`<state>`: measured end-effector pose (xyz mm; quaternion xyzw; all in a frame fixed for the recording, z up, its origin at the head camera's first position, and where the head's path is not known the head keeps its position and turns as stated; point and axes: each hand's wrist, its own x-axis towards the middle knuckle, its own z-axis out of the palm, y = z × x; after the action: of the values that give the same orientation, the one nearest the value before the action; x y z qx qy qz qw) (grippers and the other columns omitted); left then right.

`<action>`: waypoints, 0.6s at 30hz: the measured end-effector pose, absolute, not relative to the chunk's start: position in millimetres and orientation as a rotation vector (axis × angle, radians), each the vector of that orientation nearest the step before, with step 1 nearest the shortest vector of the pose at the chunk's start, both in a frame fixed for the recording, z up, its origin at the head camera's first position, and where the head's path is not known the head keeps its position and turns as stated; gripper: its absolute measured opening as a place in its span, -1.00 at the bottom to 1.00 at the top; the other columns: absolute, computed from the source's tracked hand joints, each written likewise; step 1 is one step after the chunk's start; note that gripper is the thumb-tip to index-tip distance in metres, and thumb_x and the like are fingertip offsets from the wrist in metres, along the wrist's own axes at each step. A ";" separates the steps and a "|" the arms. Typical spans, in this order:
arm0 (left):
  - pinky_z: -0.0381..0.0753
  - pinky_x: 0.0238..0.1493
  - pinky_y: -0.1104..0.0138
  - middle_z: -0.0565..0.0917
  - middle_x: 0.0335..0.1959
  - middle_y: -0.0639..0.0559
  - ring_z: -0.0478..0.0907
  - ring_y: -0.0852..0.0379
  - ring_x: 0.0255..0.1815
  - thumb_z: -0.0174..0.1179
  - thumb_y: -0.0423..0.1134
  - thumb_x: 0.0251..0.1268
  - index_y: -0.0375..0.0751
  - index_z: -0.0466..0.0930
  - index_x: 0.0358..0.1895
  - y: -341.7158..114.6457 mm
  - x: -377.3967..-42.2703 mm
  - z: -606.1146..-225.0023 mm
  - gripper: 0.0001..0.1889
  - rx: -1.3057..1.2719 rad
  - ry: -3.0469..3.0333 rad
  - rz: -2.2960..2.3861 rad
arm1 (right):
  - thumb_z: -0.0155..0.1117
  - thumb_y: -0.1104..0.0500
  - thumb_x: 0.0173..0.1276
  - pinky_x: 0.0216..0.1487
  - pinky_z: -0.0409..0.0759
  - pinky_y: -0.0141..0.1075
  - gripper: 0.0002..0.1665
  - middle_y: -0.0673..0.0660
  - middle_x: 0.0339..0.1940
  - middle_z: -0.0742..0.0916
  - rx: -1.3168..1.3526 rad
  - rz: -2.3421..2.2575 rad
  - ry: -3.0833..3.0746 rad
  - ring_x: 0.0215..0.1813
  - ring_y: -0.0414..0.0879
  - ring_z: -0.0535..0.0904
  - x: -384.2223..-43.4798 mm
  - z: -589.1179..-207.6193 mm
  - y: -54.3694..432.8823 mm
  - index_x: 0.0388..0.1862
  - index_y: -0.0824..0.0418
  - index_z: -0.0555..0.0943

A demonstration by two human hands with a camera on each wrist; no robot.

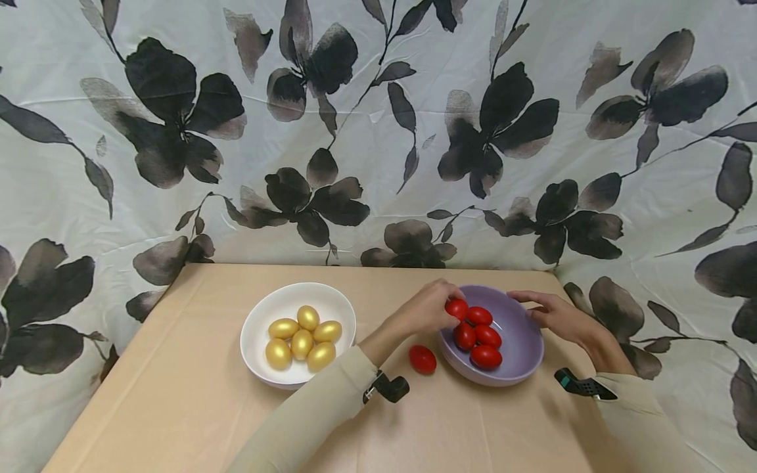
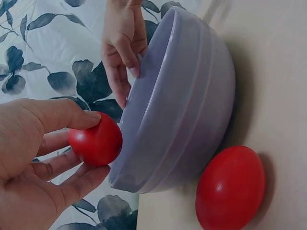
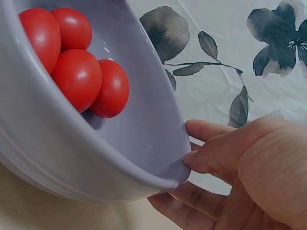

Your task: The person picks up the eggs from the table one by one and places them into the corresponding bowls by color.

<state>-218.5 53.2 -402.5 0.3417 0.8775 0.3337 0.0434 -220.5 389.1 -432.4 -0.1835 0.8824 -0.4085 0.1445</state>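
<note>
My left hand (image 1: 427,307) pinches a red egg (image 2: 98,143) between thumb and fingers at the left rim of a purple bowl (image 1: 526,351). Inside that bowl lie several red eggs (image 3: 76,79), grouped toward its left side. On the bowl's far right, my right hand (image 1: 556,316) grips the rim, the thumb (image 3: 201,160) against the edge and other fingers reaching below it. One more red egg (image 1: 422,359) lies on the table, just left of the bowl and under my left forearm.
A white bowl (image 1: 253,341) with several gold eggs (image 1: 301,344) stands to the left, partly behind my left sleeve. Both bowls are on a light tan table (image 1: 195,394). A white cloth with dark flowers (image 1: 408,217) hangs behind the table and along its sides.
</note>
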 end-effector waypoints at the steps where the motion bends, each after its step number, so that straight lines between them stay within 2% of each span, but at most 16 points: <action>1: 0.50 0.03 0.50 0.61 -0.01 0.00 0.52 0.17 -0.03 0.40 -0.34 0.16 -0.21 0.68 0.12 53.7 -218.5 -402.6 -0.60 1.050 2.676 1.017 | -0.10 0.50 0.42 0.02 0.64 -0.35 -0.32 0.50 0.42 0.43 -0.522 -1.178 2.541 0.23 0.34 0.59 -220.6 -432.2 389.1 0.51 0.29 0.36; 18: 0.51 0.00 0.51 0.62 -0.04 0.04 0.51 0.22 -0.08 0.44 -0.30 0.17 -0.21 0.66 0.14 64.6 -220.2 -408.9 -0.57 1.032 2.615 0.956 | -0.12 0.51 0.42 0.11 0.68 -0.11 -0.31 0.49 0.43 0.43 -0.530 -1.169 2.541 0.27 0.39 0.56 -224.9 -432.5 390.5 0.52 0.26 0.36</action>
<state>-220.2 64.6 -408.9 0.3461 0.8775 0.3206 0.0860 -224.9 390.5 -432.5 -0.1840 0.8829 -0.4063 0.1469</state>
